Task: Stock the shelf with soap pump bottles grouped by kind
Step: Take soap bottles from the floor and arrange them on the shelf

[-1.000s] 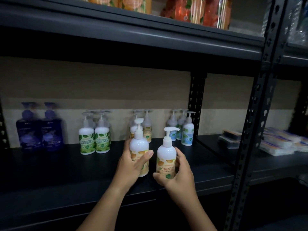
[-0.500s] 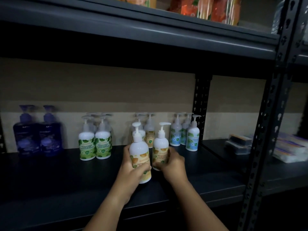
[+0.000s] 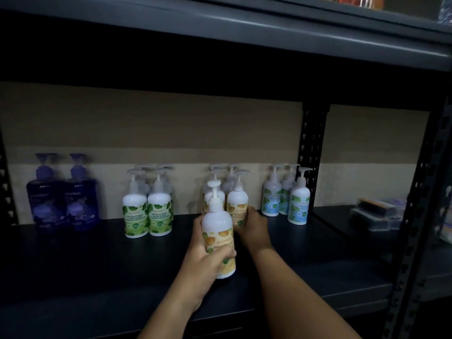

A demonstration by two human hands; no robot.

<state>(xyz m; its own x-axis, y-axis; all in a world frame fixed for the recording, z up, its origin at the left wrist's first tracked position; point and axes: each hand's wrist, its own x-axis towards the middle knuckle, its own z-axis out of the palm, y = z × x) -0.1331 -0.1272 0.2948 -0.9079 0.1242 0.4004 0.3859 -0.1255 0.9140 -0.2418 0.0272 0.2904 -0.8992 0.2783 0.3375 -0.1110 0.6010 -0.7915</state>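
Observation:
My left hand (image 3: 203,260) grips a white pump bottle with an orange label (image 3: 218,237), upright near the middle of the dark shelf (image 3: 97,265). Further back, my right hand (image 3: 253,227) holds a second orange-label bottle (image 3: 237,204) against the orange-label group (image 3: 212,192) at the back wall. Left of that group stand the green-label bottles (image 3: 148,214), and two dark purple bottles (image 3: 63,199) stand at the far left. The blue-label bottles (image 3: 286,199) stand to the right, beside the post.
A perforated black upright post (image 3: 311,157) rises behind the blue-label group, and another (image 3: 415,216) stands at the front right. Flat packaged goods (image 3: 376,214) lie on the neighbouring shelf to the right. The upper shelf board (image 3: 220,25) hangs low overhead.
Both hands moved deeper into the shelf with their bottles. My right hand has carried its bottle back to the orange-label group; the left bottle trails nearer the front.

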